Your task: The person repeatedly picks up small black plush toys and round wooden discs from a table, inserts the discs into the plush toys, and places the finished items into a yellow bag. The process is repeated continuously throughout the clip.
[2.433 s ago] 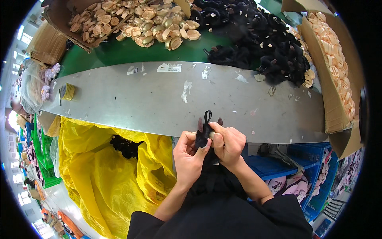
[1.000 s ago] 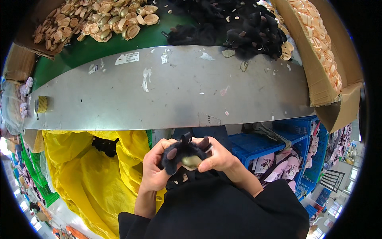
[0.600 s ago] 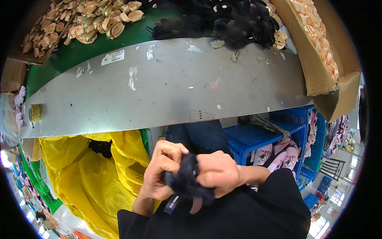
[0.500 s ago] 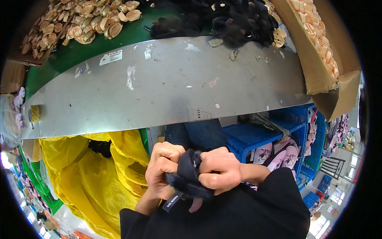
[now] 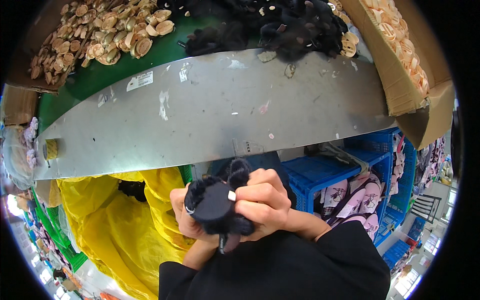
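Between my hands, in front of my body, is a small black plush toy (image 5: 212, 202) with a flat, round fabric face turned up toward me. Fuzzy black lobes stick out around it, and a dark label and a brownish flap hang at its lower edge. My left hand (image 5: 184, 215) wraps around the toy's left side, fingers partly hidden behind it. Closed against the right side is my right hand (image 5: 265, 202), its fingers curled. A small white piece (image 5: 231, 195) shows at those fingertips, beside the flat face; whether it is pinched or attached I cannot tell.
A metal-topped bench (image 5: 200, 120) lies ahead, with a pile of black plush pieces (image 5: 300, 30) and many beige plastic parts (image 5: 117, 37). A cardboard box (image 5: 400, 80) stands at right. Below are a yellow bag (image 5: 110, 225) at left and blue crates (image 5: 320, 170) at right.
The plush toy has been turned so its flat round face shows upward. My right hand has shifted left and the small white piece now shows at its fingertips.
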`<state>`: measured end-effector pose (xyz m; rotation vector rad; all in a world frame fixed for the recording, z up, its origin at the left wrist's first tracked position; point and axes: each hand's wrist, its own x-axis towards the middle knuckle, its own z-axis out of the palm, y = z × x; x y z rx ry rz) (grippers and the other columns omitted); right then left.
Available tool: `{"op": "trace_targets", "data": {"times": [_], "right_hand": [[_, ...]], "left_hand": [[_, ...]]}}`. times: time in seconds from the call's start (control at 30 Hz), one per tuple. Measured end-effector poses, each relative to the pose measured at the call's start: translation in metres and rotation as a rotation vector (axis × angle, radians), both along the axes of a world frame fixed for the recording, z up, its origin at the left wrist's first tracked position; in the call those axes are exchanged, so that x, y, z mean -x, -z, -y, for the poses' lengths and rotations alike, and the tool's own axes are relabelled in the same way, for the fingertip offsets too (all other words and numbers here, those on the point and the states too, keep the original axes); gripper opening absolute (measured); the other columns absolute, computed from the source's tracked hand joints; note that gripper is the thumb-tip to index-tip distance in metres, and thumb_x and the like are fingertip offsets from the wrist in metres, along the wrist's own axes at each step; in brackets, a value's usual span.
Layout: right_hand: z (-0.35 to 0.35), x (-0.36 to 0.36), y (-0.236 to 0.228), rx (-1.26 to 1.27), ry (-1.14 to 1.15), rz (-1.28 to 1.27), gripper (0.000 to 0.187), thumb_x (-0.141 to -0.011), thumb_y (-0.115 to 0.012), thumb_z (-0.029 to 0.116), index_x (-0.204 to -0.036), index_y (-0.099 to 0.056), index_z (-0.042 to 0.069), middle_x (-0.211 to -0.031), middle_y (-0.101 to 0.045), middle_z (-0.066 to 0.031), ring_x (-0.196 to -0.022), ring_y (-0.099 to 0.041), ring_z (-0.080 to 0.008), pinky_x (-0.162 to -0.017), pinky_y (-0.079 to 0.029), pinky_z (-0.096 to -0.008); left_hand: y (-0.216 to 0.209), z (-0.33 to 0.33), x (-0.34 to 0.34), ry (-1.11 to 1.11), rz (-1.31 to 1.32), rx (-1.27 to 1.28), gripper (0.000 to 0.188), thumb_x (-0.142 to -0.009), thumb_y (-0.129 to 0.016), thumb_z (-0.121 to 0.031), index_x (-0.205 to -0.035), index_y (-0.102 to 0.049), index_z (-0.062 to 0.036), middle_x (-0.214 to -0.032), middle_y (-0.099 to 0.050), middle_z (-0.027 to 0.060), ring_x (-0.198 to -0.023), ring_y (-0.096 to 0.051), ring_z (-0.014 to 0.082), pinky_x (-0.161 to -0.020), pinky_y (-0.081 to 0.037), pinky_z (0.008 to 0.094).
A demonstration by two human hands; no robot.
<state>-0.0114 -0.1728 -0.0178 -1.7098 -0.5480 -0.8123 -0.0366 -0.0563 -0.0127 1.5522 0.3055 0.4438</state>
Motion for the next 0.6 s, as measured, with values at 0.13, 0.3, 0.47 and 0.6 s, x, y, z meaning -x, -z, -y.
{"op": "trace_targets", "data": {"times": [0.13, 0.3, 0.47, 0.6], "right_hand": [[0.003, -0.005, -0.002, -0.018, -0.037, -0.157, 0.057, -0.067, -0.084, 0.039, -0.104, -0.06, 0.002, -0.1, -0.061, -0.0144, -0.093, -0.058, -0.0345, -0.084, -0.051, -0.0454], [0.012, -0.015, 0.002, -0.369, -0.134, -0.653, 0.05, -0.078, -0.08, 0.015, -0.114, -0.048, 0.003, -0.096, -0.054, -0.0056, -0.088, -0.056, -0.0103, -0.077, -0.048, -0.027], [0.014, -0.016, -0.007, -0.664, -0.461, -0.968, 0.056, -0.095, -0.064, 0.018, -0.14, -0.032, 0.006, -0.106, -0.053, -0.0044, -0.091, -0.054, -0.009, -0.085, -0.048, -0.0268], [0.013, -0.014, 0.0, -0.548, -0.492, -1.055, 0.058, -0.103, -0.056, 0.026, -0.149, -0.025, 0.007, -0.105, -0.054, -0.0059, -0.09, -0.055, -0.012, -0.083, -0.05, -0.0299]], "left_hand": [[-0.005, -0.01, -0.016, 0.193, 0.189, -0.432, 0.038, -0.067, -0.082, -0.026, -0.09, -0.066, -0.0003, -0.089, -0.062, 0.0095, -0.081, -0.062, 0.0239, -0.072, -0.049, 0.0316], [0.009, -0.017, -0.014, 0.501, 0.202, -0.085, 0.033, -0.087, -0.069, -0.001, -0.117, -0.056, 0.0031, -0.103, -0.065, 0.0143, -0.088, -0.065, 0.0233, -0.079, -0.054, 0.0325], [-0.005, -0.029, -0.034, 0.521, -0.014, 0.121, 0.028, -0.092, -0.076, -0.013, -0.109, -0.059, 0.0024, -0.102, -0.06, 0.0104, -0.076, -0.064, 0.0156, -0.072, -0.054, 0.0261], [-0.016, -0.033, -0.039, 0.566, -0.139, 0.217, 0.018, -0.091, -0.076, -0.009, -0.093, -0.061, 0.002, -0.097, -0.058, 0.0083, -0.076, -0.064, 0.0153, -0.066, -0.052, 0.0243]]}}
